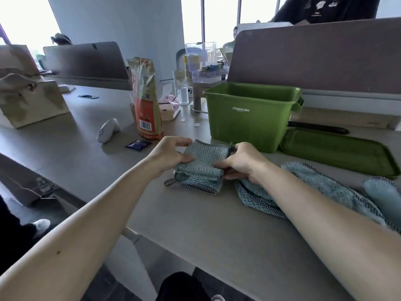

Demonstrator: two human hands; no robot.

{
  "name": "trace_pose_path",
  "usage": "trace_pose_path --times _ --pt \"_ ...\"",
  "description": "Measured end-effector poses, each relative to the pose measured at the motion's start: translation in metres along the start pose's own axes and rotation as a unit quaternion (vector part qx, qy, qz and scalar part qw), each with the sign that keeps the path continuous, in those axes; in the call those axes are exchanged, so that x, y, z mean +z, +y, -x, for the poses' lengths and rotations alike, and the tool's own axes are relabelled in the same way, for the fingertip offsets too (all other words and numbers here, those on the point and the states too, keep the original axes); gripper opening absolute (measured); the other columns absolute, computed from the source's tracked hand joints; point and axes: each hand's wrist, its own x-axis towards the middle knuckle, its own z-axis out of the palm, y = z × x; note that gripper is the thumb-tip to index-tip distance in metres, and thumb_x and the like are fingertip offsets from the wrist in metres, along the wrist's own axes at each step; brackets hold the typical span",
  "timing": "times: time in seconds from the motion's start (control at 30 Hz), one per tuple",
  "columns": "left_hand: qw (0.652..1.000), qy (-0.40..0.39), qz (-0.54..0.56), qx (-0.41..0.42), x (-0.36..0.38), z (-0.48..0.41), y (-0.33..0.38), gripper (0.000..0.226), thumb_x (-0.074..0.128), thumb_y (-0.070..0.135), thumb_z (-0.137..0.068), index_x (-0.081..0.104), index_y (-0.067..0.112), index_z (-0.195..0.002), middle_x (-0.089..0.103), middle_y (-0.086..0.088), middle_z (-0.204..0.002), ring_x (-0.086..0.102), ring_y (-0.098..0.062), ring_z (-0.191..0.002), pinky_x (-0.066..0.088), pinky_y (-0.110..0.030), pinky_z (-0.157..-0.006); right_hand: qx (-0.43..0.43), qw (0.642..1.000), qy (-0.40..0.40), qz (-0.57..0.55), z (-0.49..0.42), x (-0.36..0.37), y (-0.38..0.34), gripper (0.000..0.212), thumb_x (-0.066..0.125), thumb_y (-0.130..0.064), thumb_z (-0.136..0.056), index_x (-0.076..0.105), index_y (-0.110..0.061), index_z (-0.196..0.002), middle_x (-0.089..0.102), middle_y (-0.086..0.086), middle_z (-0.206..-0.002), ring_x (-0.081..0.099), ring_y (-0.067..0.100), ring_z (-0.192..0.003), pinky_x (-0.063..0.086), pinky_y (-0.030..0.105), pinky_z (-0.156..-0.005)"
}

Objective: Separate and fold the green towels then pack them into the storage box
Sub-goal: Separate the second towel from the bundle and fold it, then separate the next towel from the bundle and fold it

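While windows (pixel 26 20) glare, grey desk (pixel 206 224) bears storage box (pixel 249 122).

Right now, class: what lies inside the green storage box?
The storage box shows only bare upper inner walls; its lid lies beside it. The front wall hides the floor, so any packed towels cannot be seen.

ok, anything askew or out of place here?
The towel gripped by the left hand and right hand is folded unevenly: its lower layer sticks out, one corner poking left. The other towels lie rumpled at the right.
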Motion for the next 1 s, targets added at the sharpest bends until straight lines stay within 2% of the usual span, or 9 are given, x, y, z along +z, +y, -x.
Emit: trace_pose_path --times 0.13,0.27,0.4,0.53,0.63,0.7,0.77,0.83,1.0 --pt "0.998 -0.016 -0.059 -0.005 -0.002 0.001 -0.006 0.063 0.085 0.009 -0.076 0.061 0.020 -0.133 0.064 0.008 -0.126 0.068 -0.025 -0.108 0.052 -0.044 -0.101 -0.009 0.997 -0.004 0.071 0.006 0.005 0.002 0.035 0.085 -0.008 -0.077 0.056 -0.006 -0.096 0.068 0.009 -0.083 0.069 0.025 -0.065 0.062 0.035 -0.061" --pt "0.984 -0.005 -0.162 0.067 0.002 0.008 -0.003 0.059 0.083 0.008 -0.076 0.062 0.028 -0.128 0.059 0.000 -0.135 0.065 -0.022 -0.111 0.051 -0.039 -0.102 -0.079 0.923 0.068 0.370 -0.003 0.007 0.010 0.099 0.083 -0.052 -0.073 0.032 -0.014 -0.150 0.055 0.012 -0.137 0.065 0.031 -0.111 0.055 0.039 -0.089" --pt "0.954 -0.079 -0.252 0.145 0.012 0.013 -0.004 0.053 0.055 0.001 -0.093 0.054 0.022 -0.142 0.037 0.004 -0.159 0.034 -0.014 -0.146 0.021 -0.023 -0.117 -0.215 0.890 0.045 0.399 -0.005 0.010 0.019 0.095 0.063 -0.070 -0.080 0.036 -0.014 -0.153 0.030 0.012 -0.156 0.036 0.032 -0.142 0.034 0.047 -0.116" --pt "0.935 -0.119 -0.311 0.123 0.019 0.016 -0.019 0.048 0.033 0.028 -0.109 0.029 0.023 -0.156 0.020 0.007 -0.165 0.015 -0.006 -0.152 0.002 -0.019 -0.119 -0.155 0.863 -0.067 0.476 -0.007 0.013 0.033 0.109 0.040 -0.083 -0.081 0.013 -0.012 -0.160 0.005 0.003 -0.170 0.012 0.021 -0.155 0.018 0.046 -0.124" --pt "0.929 -0.121 -0.336 0.101 0.021 0.011 -0.025 0.051 0.025 0.034 -0.110 0.019 0.022 -0.159 0.012 0.009 -0.167 0.007 -0.004 -0.153 -0.009 0.000 -0.098 -0.131 0.855 -0.076 0.496 -0.009 0.014 0.036 0.109 0.035 -0.083 -0.083 0.001 -0.015 -0.161 -0.005 0.000 -0.170 0.001 0.017 -0.156 0.008 0.046 -0.125" --pt "0.926 -0.121 -0.346 0.093 0.022 0.011 -0.022 0.054 0.023 0.041 -0.109 0.019 0.022 -0.159 0.013 0.008 -0.167 0.008 -0.006 -0.153 -0.013 -0.010 -0.109 -0.121 0.849 -0.079 0.508 -0.007 0.015 0.033 0.109 0.033 -0.084 -0.083 -0.001 -0.016 -0.160 -0.007 0.000 -0.169 -0.002 0.017 -0.156 0.005 0.046 -0.125" --pt "0.928 -0.100 -0.347 0.095 0.021 0.009 -0.020 0.066 0.022 0.057 -0.099 0.027 0.024 -0.157 0.020 0.006 -0.166 0.013 -0.011 -0.154 -0.002 -0.039 -0.125 -0.131 0.856 -0.079 0.494 -0.002 0.009 0.029 0.108 0.035 -0.082 -0.084 0.001 -0.014 -0.160 -0.005 0.002 -0.169 -0.001 0.018 -0.156 0.005 0.046 -0.126" --pt "0.933 -0.053 -0.336 0.114 0.023 0.008 -0.014 0.071 0.028 0.061 -0.090 0.041 0.027 -0.150 0.031 0.004 -0.163 0.021 -0.014 -0.152 0.012 -0.051 -0.123 -0.164 0.876 -0.055 0.450 0.006 -0.004 0.022 0.101 0.037 -0.077 -0.089 0.010 -0.010 -0.160 0.003 0.004 -0.169 0.004 0.018 -0.156 0.007 0.041 -0.125" --pt "0.943 0.021 -0.249 0.221 0.060 0.011 0.033 0.042 0.059 0.051 -0.091 0.062 0.030 -0.128 0.055 0.011 -0.139 0.049 -0.011 -0.128 0.028 -0.034 -0.107 -0.233 0.908 0.091 0.336 0.032 -0.062 0.003 0.063 0.050 -0.051 -0.100 0.050 -0.006 -0.144 0.054 0.009 -0.147 0.050 0.017 -0.136 0.038 0.026 -0.108"
